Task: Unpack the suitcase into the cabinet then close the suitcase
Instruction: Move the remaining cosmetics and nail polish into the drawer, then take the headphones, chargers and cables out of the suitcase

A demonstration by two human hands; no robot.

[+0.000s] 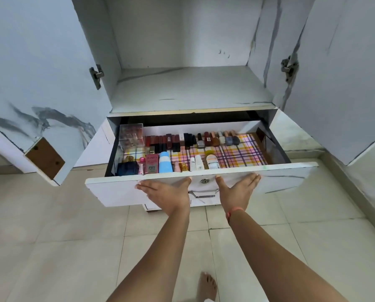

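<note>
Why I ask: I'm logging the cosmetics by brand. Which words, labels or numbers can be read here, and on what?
"POND'S": near the top of the pink box at the front of the drawer.
"BB": lower on the same box; the mark after it is unclear.
White tubes and the sticker on a dark red bottle: print too small to read.

— What's the floor like?
— Large beige tiles point(51, 247) with thin dark joints, softly and evenly lit.
— And the furniture?
— A white cabinet point(182, 88) with grey marble veins. Both doors stand wide open: left door point(40, 83), right door point(345, 73). A metal hinge point(97, 75) shows on the left door, and there is a bare brown patch point(45, 159) at that door's lower corner.
</note>
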